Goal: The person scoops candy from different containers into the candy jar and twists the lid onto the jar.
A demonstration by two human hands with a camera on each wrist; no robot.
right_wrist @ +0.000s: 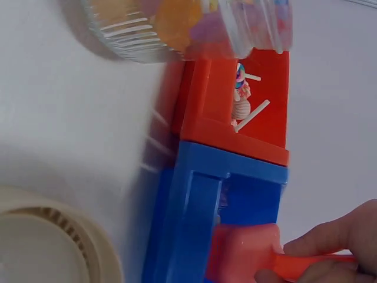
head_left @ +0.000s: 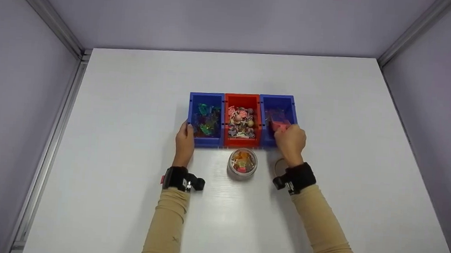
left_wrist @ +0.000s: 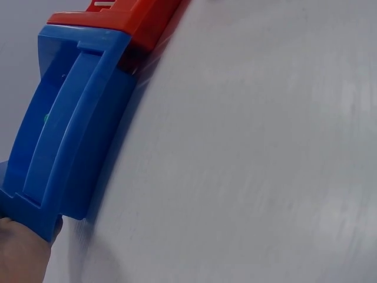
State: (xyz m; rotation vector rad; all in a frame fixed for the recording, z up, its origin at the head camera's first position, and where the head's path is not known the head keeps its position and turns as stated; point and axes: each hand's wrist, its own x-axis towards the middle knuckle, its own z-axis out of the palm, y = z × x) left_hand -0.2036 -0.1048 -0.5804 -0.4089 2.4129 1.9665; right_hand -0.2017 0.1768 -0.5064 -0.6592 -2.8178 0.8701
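My left hand grips the outer side of the left blue bin, in which green and darker clear pieces lie. At the right blue bin, my right hand holds a pink scoop by its handle, the scoop's head down inside the bin. Between these two bins stands a red bin with small lollipops in it. In front of the red bin is a clear jar without a lid, holding colourful candy-like pieces.
A round beige lid lies on the white table below my right wrist, partly hidden in the head view. The three bins stand joined in a row. Pale walls border the table at the back and sides.
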